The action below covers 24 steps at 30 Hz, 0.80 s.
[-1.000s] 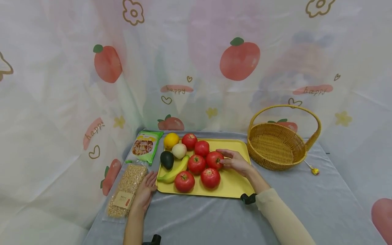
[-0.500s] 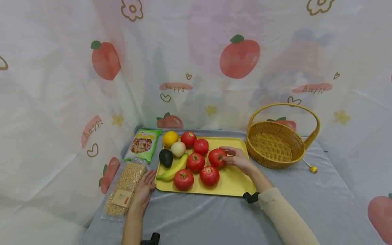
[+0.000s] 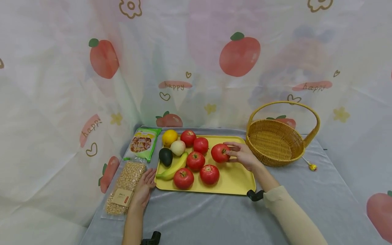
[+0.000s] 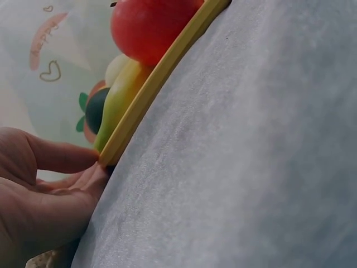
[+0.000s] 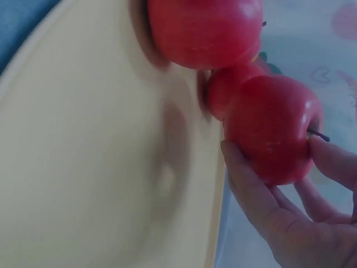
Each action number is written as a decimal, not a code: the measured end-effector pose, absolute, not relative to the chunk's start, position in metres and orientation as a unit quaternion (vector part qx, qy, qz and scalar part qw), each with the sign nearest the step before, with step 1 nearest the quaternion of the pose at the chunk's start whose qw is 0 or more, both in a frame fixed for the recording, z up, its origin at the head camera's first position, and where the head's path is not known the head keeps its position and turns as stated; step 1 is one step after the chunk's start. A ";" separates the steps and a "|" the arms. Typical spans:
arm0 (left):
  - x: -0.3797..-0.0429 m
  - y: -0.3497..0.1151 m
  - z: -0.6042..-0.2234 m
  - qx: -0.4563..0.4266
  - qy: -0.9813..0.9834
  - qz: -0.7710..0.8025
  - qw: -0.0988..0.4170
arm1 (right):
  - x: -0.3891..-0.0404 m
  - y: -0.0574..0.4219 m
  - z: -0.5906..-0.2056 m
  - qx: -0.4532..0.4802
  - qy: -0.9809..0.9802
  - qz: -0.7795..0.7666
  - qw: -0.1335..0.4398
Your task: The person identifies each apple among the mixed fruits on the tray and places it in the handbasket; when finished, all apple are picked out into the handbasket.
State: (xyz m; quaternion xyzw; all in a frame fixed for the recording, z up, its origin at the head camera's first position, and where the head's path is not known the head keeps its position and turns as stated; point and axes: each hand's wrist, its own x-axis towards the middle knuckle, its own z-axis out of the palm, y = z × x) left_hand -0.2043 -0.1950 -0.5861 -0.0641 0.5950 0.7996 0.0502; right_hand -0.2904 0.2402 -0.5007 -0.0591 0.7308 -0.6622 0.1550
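Observation:
My right hand [image 3: 243, 156] holds a red apple [image 3: 219, 153] with thumb and fingers curled round its side; its dark stem shows in the right wrist view, where the apple [image 5: 273, 128] is raised over the yellow tray [image 5: 83, 139]. My left hand [image 3: 143, 189] lies against the tray's front left corner, its fingers fairly straight. In the left wrist view one fingertip meets the tray's rim [image 4: 134, 120]. More red fruits [image 3: 195, 161] sit on the tray with a banana [image 3: 174, 166], an avocado [image 3: 165, 157], a pale round fruit [image 3: 178, 148] and a lemon [image 3: 169, 137].
A wicker basket [image 3: 269, 160] with a tall handle stands right of the tray, a small yellow flower [image 3: 312, 167] beside it. At the left lie a green-edged food packet [image 3: 142, 144] and a clear bag of pale grains [image 3: 127, 180]. Printed curtain hangs behind the grey cloth.
My right hand has taken the red apple up and to the right, away from the other fruits. The left hand has stayed at the tray's corner.

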 end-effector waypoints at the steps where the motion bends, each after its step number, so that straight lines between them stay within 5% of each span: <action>1: -0.204 -0.195 -0.586 -0.065 0.595 0.800 0.051 | -0.290 0.241 -0.499 -0.056 0.731 -0.663 0.151; 24: -0.204 -0.196 -0.582 -0.067 0.603 0.793 0.057 | -0.284 0.264 -0.442 -0.021 0.735 -0.666 0.120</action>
